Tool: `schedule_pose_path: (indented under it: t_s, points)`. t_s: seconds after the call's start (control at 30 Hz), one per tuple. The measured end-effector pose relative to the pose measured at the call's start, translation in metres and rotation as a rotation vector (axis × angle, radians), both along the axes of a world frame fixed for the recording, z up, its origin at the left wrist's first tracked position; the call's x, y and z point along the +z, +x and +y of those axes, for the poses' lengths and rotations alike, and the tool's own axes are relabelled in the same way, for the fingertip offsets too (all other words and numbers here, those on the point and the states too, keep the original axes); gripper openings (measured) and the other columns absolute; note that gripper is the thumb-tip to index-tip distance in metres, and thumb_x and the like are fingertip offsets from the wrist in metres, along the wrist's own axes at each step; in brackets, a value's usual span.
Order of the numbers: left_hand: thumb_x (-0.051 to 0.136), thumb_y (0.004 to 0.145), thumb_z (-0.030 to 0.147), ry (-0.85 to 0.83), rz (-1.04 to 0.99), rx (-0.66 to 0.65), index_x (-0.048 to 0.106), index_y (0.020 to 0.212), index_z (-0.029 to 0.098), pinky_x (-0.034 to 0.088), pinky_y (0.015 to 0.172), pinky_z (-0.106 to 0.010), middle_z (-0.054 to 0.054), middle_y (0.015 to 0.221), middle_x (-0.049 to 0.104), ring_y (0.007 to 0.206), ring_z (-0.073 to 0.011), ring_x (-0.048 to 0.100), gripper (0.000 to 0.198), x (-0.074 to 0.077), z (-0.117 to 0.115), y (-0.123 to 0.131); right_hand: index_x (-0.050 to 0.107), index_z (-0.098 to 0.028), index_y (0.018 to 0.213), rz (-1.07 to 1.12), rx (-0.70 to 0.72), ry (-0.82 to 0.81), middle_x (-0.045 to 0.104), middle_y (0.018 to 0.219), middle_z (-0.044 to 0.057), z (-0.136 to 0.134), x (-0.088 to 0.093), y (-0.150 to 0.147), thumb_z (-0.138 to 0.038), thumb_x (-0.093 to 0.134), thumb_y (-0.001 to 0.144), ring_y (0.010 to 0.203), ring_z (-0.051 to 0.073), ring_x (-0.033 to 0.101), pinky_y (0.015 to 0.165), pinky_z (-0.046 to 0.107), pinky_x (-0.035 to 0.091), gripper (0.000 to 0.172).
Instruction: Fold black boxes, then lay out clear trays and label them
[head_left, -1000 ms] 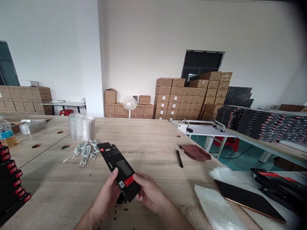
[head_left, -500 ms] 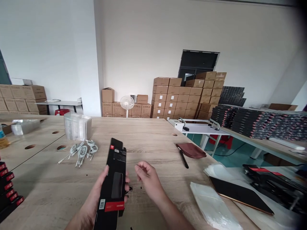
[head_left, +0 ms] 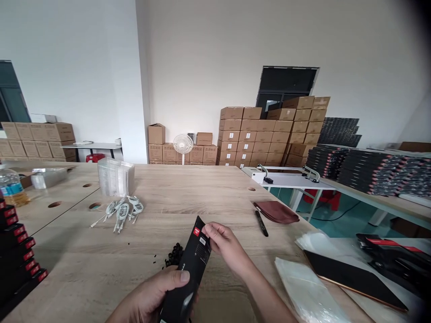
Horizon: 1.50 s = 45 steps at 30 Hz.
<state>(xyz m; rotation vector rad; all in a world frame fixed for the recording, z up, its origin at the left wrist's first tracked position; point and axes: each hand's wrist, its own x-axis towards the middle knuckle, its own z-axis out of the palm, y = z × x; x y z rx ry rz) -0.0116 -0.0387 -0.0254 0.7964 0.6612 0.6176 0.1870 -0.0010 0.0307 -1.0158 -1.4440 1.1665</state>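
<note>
A long, flat black package [head_left: 188,273] with a red label is held over the wooden table [head_left: 208,197]. My left hand [head_left: 158,296] grips its lower end, thumb on top. My right hand [head_left: 224,244] pinches the package's upper end at its far corner. A small heap of black pieces [head_left: 174,255] lies on the table just left of the package. Several white coiled cables [head_left: 121,210] lie farther back on the left.
A stack of clear plastic trays [head_left: 115,177] stands behind the cables. Black boxes with red tabs [head_left: 16,251] line the left edge. A pen [head_left: 261,223] and brown pouch [head_left: 276,211] lie to the right, with plastic bags [head_left: 303,287] and a dark flat sheet [head_left: 350,278]. Cardboard cartons [head_left: 266,134] are stacked by the far wall.
The package was turned and lowered toward me. My right hand, free half a second ago, has come back onto its upper end. The heap of black pieces shows beside it now.
</note>
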Motion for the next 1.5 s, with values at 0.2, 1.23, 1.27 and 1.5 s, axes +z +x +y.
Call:
schedule_pose_path:
  t_s: [0.2,1.23,1.27,1.5]
  points:
    - [0.068,0.070,0.056,-0.164,-0.092,-0.018,0.067,0.101,0.011,0.052,0.062,-0.031,-0.015,0.096,0.071,0.076,-0.0224,0.069,0.055,-0.003,0.003,0.006,0.058,-0.019,0.082,-0.117,0.032,-0.008,0.053,0.062,-0.006,-0.006,0.009,0.008,-0.051,0.069,0.076,0.046,0.007,0.044,0.047,0.021,0.032,0.034]
    - [0.067,0.076,0.052,0.596,0.327,0.276,0.073,0.079,0.014,0.047,0.062,-0.028,-0.006,0.073,0.073,0.065,-0.0181,0.061,0.039,0.026,0.002,0.008,0.072,-0.014,0.088,0.245,0.081,-0.168,0.073,0.086,0.007,-0.006,-0.015,-0.018,-0.049,0.075,0.073,0.082,0.022,0.066,0.080,0.035,0.050,0.038]
    - [0.067,0.076,0.050,0.548,0.288,0.304,0.074,0.080,0.013,0.047,0.061,-0.027,-0.005,0.070,0.072,0.062,-0.0167,0.061,0.038,0.027,0.004,0.008,0.072,-0.014,0.090,0.229,0.119,-0.164,0.073,0.087,0.007,-0.008,-0.016,-0.021,-0.049,0.074,0.074,0.083,0.022,0.065,0.081,0.035,0.049,0.038]
    - [0.070,0.072,0.050,0.328,0.143,0.591,0.072,0.082,0.013,0.048,0.050,-0.027,-0.005,0.065,0.073,0.049,-0.0156,0.059,0.038,0.040,0.020,-0.013,0.071,-0.016,0.091,0.104,0.404,-0.229,0.071,0.088,0.004,-0.026,-0.024,-0.045,-0.039,0.075,0.075,0.084,0.021,0.064,0.082,0.034,0.047,0.029]
